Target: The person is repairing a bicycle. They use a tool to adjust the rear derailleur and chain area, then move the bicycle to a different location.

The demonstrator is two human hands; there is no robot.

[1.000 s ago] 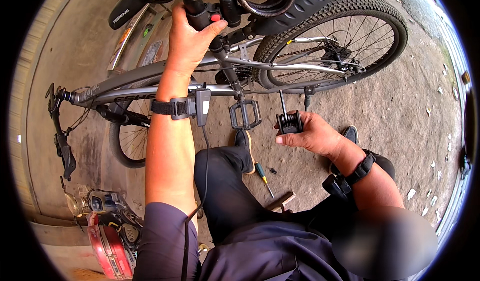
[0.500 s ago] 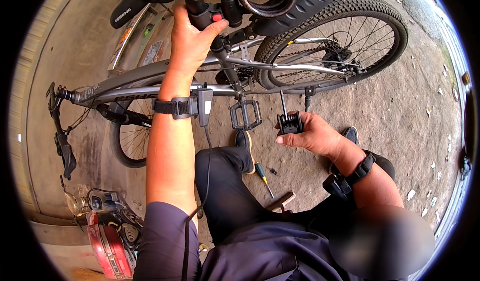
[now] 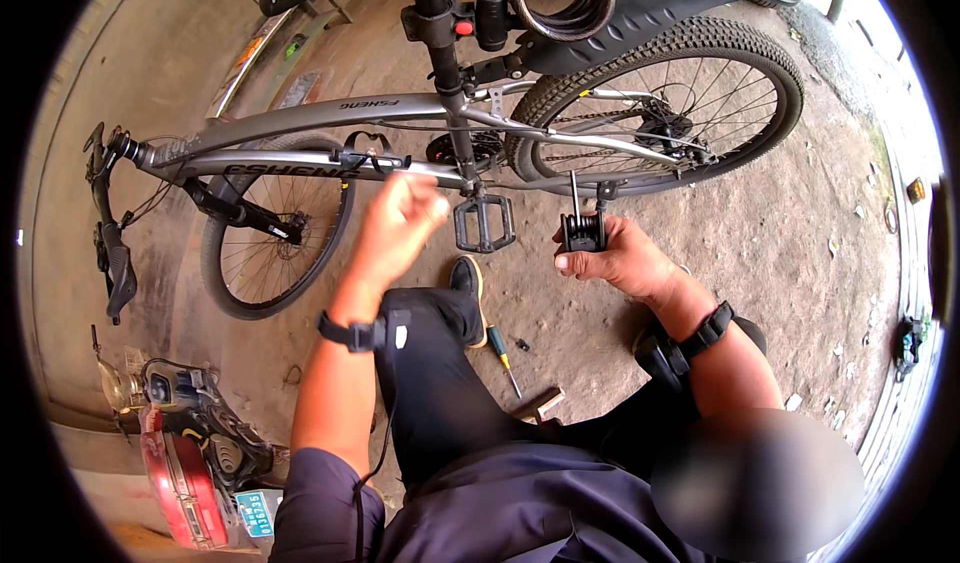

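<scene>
A grey bicycle (image 3: pixel 300 121) stands across the view, its handlebar to the left and its rear wheel (image 3: pixel 690 103) to the right. My right hand (image 3: pixel 632 259) grips a black folding multi-tool (image 3: pixel 583 233), with one thin key sticking straight up from it. Motion blurs my left hand (image 3: pixel 400 225), which hovers in front of the lower frame tube with curled fingers; no object shows in it. Above it rises the black seat post (image 3: pixel 432 48), carrying a clamp with a red button (image 3: pixel 463 29). The flat pedal (image 3: pixel 484 225) hangs between my hands.
A screwdriver (image 3: pixel 503 359) and a small wooden piece (image 3: pixel 540 403) lie on the dirt floor by my legs. A coiled cable lock (image 3: pixel 562 1) hangs near the rear mudguard (image 3: pixel 660 15). At the lower left stands a motorbike (image 3: pixel 185 473) with red bodywork.
My left hand has let go of the seat post and dropped down toward me. My right hand keeps its hold on the multi-tool. The view has shifted slightly.
</scene>
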